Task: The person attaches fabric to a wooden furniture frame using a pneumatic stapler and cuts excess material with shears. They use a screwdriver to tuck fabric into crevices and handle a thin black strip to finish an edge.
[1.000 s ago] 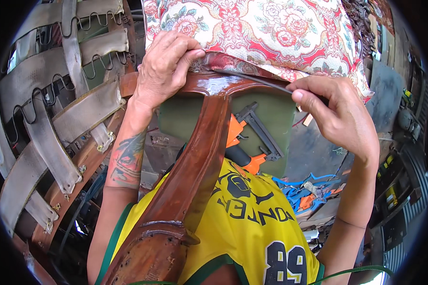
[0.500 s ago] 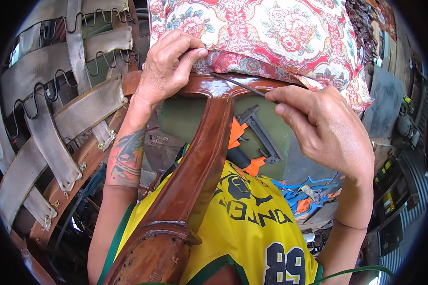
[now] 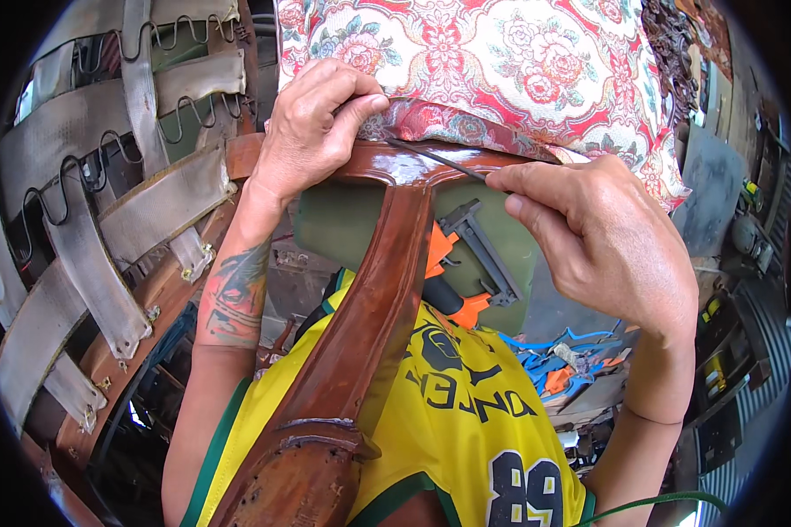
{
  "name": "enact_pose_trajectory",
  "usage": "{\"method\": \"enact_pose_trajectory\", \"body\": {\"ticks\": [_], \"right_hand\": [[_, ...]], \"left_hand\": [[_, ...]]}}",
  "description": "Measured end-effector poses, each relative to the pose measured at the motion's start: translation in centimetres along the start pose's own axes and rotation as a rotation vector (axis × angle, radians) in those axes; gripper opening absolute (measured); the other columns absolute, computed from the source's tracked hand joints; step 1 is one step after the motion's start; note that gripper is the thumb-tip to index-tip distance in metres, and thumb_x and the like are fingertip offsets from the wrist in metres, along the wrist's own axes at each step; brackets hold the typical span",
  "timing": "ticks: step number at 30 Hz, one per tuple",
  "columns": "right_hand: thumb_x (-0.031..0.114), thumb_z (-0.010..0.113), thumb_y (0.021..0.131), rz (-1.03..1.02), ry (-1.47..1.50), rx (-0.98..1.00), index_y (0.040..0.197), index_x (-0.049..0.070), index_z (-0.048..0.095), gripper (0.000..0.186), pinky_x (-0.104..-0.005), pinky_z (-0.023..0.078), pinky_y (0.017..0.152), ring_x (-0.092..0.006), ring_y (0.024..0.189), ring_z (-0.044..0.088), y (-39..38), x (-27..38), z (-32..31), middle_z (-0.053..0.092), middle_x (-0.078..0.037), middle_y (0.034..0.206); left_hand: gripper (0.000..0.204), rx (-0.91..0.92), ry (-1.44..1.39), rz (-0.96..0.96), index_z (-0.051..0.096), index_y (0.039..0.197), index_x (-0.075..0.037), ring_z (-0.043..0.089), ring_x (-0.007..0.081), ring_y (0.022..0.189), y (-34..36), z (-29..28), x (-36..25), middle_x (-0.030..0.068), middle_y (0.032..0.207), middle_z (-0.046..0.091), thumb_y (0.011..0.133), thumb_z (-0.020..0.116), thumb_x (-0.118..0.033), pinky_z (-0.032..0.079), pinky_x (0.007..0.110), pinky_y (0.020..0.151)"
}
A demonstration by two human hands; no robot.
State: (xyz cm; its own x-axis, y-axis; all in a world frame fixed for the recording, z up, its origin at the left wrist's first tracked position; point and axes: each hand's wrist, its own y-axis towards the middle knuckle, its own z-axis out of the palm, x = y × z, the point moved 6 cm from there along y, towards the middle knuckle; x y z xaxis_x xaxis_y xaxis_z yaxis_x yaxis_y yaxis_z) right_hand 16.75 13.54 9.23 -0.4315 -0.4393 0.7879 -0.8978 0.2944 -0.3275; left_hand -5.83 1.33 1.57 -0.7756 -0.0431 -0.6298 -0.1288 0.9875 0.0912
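Observation:
Floral fabric (image 3: pixel 501 66) in red and white covers a padded seat on a polished brown wooden chair frame (image 3: pixel 360 290). My left hand (image 3: pixel 321 123) is closed at the fabric's lower edge, pinching its turned-under fold (image 3: pixel 466 127). In my right hand (image 3: pixel 598 233), a thin dark metal rod-like tool (image 3: pixel 448 162) is gripped between thumb and fingers. Its tip points left and meets the seam between fabric and wood, near my left fingertips. What shape the tip has is hidden.
To the left stands another wooden frame with woven grey webbing straps (image 3: pixel 163 198) and wire springs (image 3: pixel 66 184). An orange and black staple gun (image 3: pixel 479 259) lies on a green surface (image 3: pixel 334 220) below the seat rail. Blue and orange scraps (image 3: pixel 562 360) sit at the right.
My right hand has shifted very slightly down and left, the tool's handle end with it. My left hand keeps its pinch on the fabric edge, moving barely to the right.

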Motion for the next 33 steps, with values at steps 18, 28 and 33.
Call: {"method": "enact_pose_trajectory", "body": {"ticks": [18,28,33], "right_hand": [[0.005,0.067,0.098,0.039,-0.229,0.151,0.103,-0.006,0.08,0.018,-0.0449,0.059,0.069,-0.0347,0.071,0.077,3.0,1.3,-0.5,0.07,-0.023,0.073],[0.02,0.072,0.095,-0.226,-0.095,0.007,0.091,-0.004,0.08,0.026,-0.0442,0.061,0.071,-0.0347,0.073,0.076,9.3,7.3,-2.7,0.073,-0.021,0.076],[0.024,0.075,0.094,-0.29,0.637,-0.058,0.086,-0.002,0.08,0.028,-0.0426,0.062,0.069,-0.0308,0.069,0.075,12.9,9.8,-2.1,0.074,-0.018,0.074]], "left_hand": [[0.008,0.02,-0.009,-0.011,0.077,0.098,-0.002,0.072,0.0267,0.091,0.1,-0.2,0.0,0.0084,0.095,0.075,0.093,0.083,-0.005,0.056,0.039,0.084],[0.012,0.004,0.067,0.027,0.079,0.101,-0.003,0.074,0.0304,0.093,-0.2,-0.7,-0.7,0.0089,0.095,0.077,0.092,0.085,-0.009,0.058,0.041,0.085],[0.016,0.05,-0.009,-0.101,0.08,0.109,-0.004,0.076,0.0329,0.096,-1.1,-0.3,0.2,0.0126,0.1,0.079,0.096,0.084,-0.011,0.059,0.042,0.086]]}}
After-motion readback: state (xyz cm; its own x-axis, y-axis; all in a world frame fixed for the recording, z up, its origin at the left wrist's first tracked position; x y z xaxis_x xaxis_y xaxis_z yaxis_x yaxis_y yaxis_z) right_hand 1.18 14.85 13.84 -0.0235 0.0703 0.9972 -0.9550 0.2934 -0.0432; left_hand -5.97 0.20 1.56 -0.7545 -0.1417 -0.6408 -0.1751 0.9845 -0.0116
